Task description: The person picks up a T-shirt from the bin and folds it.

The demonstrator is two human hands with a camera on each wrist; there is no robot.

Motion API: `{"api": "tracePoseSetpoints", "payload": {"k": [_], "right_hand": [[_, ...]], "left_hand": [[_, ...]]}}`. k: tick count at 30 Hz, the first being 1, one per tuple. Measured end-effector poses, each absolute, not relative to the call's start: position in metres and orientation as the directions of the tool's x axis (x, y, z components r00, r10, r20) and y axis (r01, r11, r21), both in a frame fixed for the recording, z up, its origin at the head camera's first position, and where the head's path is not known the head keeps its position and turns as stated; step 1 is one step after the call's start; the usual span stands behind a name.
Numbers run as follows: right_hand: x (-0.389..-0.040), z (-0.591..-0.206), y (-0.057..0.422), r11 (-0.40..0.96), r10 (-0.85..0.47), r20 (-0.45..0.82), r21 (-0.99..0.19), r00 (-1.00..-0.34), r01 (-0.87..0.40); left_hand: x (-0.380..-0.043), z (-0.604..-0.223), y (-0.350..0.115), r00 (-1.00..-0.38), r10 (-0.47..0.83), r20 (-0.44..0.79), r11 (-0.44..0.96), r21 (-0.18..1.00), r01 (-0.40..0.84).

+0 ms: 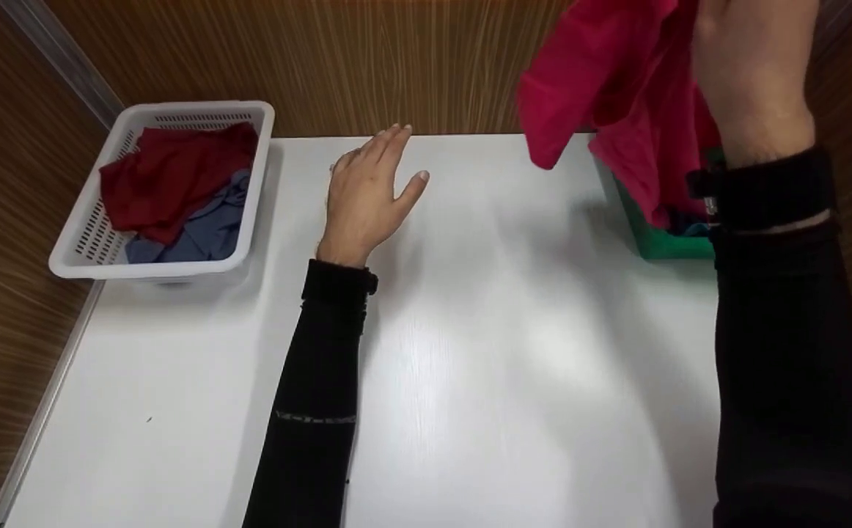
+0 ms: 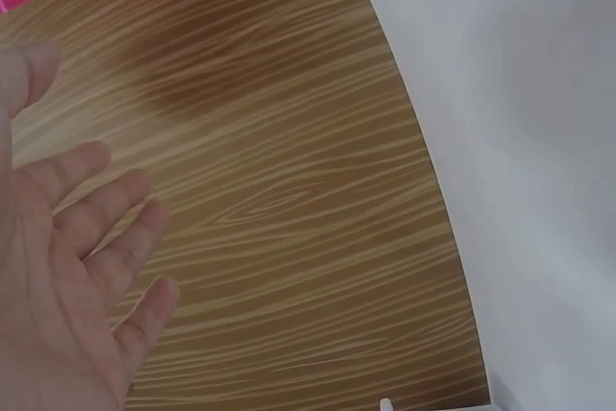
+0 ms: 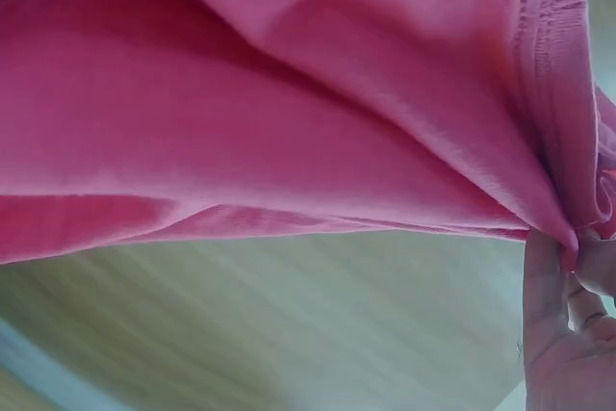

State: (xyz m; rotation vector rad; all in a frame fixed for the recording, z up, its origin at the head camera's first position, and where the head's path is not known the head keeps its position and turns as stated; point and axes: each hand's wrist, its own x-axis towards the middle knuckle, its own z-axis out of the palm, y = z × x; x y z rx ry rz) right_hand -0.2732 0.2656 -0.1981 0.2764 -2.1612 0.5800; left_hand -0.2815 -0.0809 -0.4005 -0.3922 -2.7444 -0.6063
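A pink garment (image 1: 639, 95) with a stitched hem hangs from my right hand (image 1: 756, 66). In the right wrist view the thumb and fingers pinch its hem edge, and the cloth (image 3: 289, 113) stretches across the picture. Its lower part overlaps the green basket (image 1: 679, 248) at the right, where some dark cloth shows under it. My left hand (image 1: 367, 194) is held over the white table, fingers straight and thumb apart, with nothing in it. The left wrist view shows that palm (image 2: 48, 305) with its fingers spread.
At the left stands a white perforated basket (image 1: 149, 271) holding a dark red cloth (image 1: 177, 176) and a blue-grey cloth (image 1: 210, 227). Wood-grain panels (image 1: 397, 66) wall in the white table (image 1: 455, 411) at the back and both sides.
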Motion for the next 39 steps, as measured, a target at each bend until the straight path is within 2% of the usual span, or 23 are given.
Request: {"api": "tracePoseSetpoints", "payload": {"k": [7,14,24,31,39], "right_hand": [[-0.264,-0.225,0.220,0.839,-0.186,0.693,-0.256,-0.697,-0.480],[-0.268,-0.268,0.193,0.759,-0.326,0.628,-0.271,-0.706,-0.592],[-0.268,-0.320,0.173,0.701,-0.394,0.535,-0.351,-0.748,-0.620],[-0.269,-0.342,0.173,0.671,-0.422,0.519,-0.373,-0.743,-0.641],[-0.258,-0.352,0.185,0.702,-0.437,0.500,-0.330,-0.748,-0.631]], "left_hand": [[-0.274,-0.388,-0.076,-0.880,0.189,0.436,0.847,0.381,0.371],[-0.264,-0.377,-0.060,-0.834,0.194,0.516,0.750,0.470,0.465],[-0.259,-0.383,-0.034,-0.838,0.251,0.485,0.706,0.501,0.501],[-0.258,-0.386,-0.028,-0.801,0.245,0.547,0.763,0.401,0.507],[-0.257,-0.386,-0.029,-0.798,0.236,0.555,0.774,0.389,0.500]]}}
